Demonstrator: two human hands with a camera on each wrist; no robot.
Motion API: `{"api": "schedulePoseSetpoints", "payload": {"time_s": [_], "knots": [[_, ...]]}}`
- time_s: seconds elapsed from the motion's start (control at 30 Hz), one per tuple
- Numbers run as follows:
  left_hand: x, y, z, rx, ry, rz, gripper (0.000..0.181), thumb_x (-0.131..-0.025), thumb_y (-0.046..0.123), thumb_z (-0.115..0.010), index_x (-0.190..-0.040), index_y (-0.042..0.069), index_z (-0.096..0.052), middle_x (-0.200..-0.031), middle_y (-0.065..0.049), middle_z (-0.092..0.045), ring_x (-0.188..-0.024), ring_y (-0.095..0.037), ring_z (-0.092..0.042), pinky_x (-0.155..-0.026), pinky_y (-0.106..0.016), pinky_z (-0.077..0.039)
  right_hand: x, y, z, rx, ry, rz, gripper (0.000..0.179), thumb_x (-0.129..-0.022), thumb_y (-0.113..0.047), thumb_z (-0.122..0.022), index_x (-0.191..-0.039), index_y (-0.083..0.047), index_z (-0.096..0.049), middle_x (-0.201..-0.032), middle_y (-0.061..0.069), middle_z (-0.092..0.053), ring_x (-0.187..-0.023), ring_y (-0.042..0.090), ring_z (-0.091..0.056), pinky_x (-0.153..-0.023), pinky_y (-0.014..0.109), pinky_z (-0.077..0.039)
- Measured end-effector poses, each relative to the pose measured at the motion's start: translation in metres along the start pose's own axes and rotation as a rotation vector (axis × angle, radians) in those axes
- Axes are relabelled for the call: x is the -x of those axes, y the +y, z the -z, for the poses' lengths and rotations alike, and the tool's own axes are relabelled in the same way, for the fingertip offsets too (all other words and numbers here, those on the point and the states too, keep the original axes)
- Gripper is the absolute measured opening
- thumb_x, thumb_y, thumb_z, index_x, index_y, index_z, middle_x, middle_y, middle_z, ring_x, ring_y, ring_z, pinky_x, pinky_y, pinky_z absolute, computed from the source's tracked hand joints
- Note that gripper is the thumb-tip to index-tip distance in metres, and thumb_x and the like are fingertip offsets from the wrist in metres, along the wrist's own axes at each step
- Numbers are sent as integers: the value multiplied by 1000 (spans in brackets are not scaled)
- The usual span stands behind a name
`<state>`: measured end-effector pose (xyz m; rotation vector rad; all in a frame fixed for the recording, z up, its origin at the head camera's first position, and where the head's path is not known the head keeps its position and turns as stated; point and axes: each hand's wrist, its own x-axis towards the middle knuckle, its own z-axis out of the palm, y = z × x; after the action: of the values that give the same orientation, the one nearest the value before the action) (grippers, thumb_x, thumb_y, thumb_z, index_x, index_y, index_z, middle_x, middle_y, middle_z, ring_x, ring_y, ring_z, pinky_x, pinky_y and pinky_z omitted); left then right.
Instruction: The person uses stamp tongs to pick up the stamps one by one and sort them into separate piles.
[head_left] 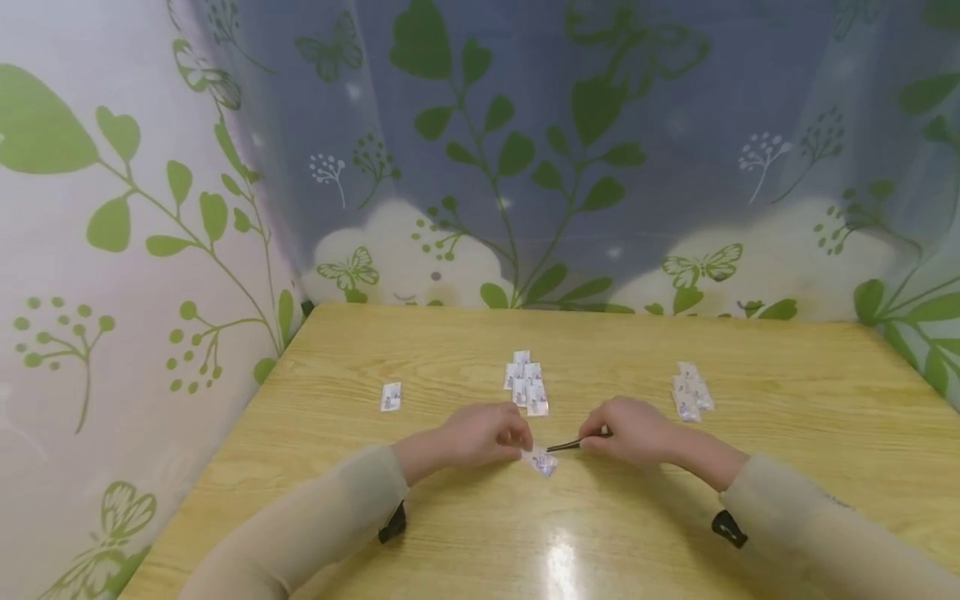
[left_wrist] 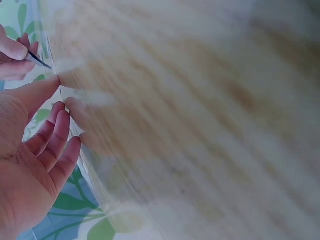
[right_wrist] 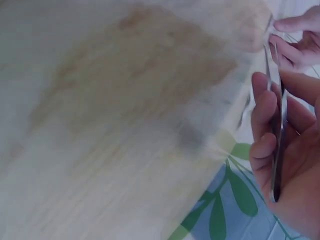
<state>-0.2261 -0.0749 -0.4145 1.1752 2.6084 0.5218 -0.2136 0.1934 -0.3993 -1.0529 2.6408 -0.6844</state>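
In the head view, a small clear packet with purple print [head_left: 543, 462] lies on the wooden table near the middle. My left hand [head_left: 483, 435] touches its left edge with the fingertips; the left wrist view shows thumb and fingers apart, resting on the tabletop. My right hand [head_left: 628, 431] grips a pair of dark metal tweezers [right_wrist: 278, 135], pointing left. The tweezers' tips sit just above the packet's upper right; whether they touch it I cannot tell. In the right wrist view the two tweezer arms stand slightly apart.
Beyond the hands lies a cluster of several small white printed packets [head_left: 527, 385]. One single packet [head_left: 391, 397] is on the left, and a group of several clear packets [head_left: 692, 392] on the right. A leaf-patterned curtain [head_left: 480, 167] borders the table's back edge.
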Motion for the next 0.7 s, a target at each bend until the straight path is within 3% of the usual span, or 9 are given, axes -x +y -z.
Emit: {"api": "schedulePoseSetpoints", "payload": {"time_s": [0.17,0.37,0.7], "knots": [[0,0,0,-4,8,-18,9,-89,19,-71,-97,22,-70,-98,12,-59,-86,-4,-59,-73,-21,-46,7,1,5,-40,-55,-43,13,-93,-21,-67,-93,-13,-77,-85,-10,-69,-69,1,-57,-63,27,-49],[0,-1,-1,-4,18,-20,8,-88,17,-71,-94,21,-69,-95,12,-59,-84,-4,-59,-73,-21,-46,9,-4,2,-66,-34,-14,13,-92,-20,-68,-93,-11,-77,-81,-12,-67,-62,2,-49,-58,24,-44],[-4,1,1,-35,27,-40,6,-89,15,-69,-90,21,-70,-92,11,-59,-83,-5,-57,-72,-20,-45,8,-4,-6,-5,-2,47,9,-91,-18,-69,-93,-14,-77,-86,-12,-69,-72,0,-56,-65,25,-48]]}}
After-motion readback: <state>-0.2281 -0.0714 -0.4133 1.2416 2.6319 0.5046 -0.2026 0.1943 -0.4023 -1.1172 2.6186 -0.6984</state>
